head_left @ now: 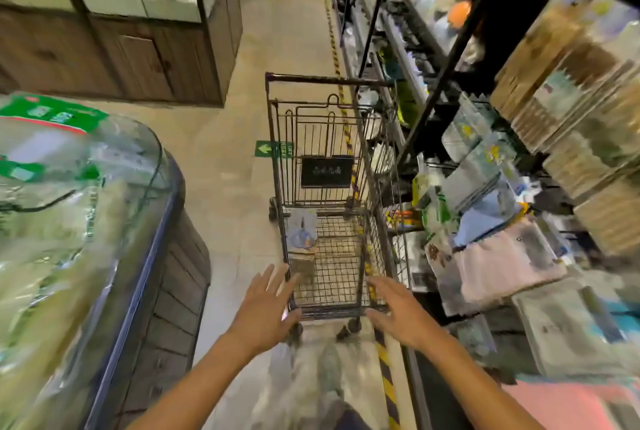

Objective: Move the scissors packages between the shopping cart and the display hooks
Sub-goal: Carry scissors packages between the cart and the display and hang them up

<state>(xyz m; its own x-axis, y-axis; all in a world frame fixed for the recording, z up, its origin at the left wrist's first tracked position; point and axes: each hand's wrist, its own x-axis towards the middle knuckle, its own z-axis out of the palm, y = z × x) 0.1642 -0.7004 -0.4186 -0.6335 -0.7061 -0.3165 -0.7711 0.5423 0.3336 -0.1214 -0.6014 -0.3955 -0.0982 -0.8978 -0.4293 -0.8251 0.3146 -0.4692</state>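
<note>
Scissors package (302, 234) lies flat on the wire floor of the shopping cart (332, 313), against the cart's left wall and about halfway along its basket; I think there is more packaging stacked just under it toward the near end, but the blur keeps me from counting. It sits there, I judge, because the cart is my holding bin while I work the shelving.

I have the cart parked tight against the shelf rack (446, 59) on its right, so a package only has to travel a short way from the basket to the hooks. The hooks themselves I cannot pick out in the smear of hanging goods on that side of the cart.

My left hand (266, 308) hovers over the cart's near left corner, fingers spread and grasping nothing. My right hand (398, 312) hovers at the cart's near right corner, likewise released and empty. Both are held palm down just short of the rim, which reads to me as a reach into the basket, most likely for that package on the left.
</note>
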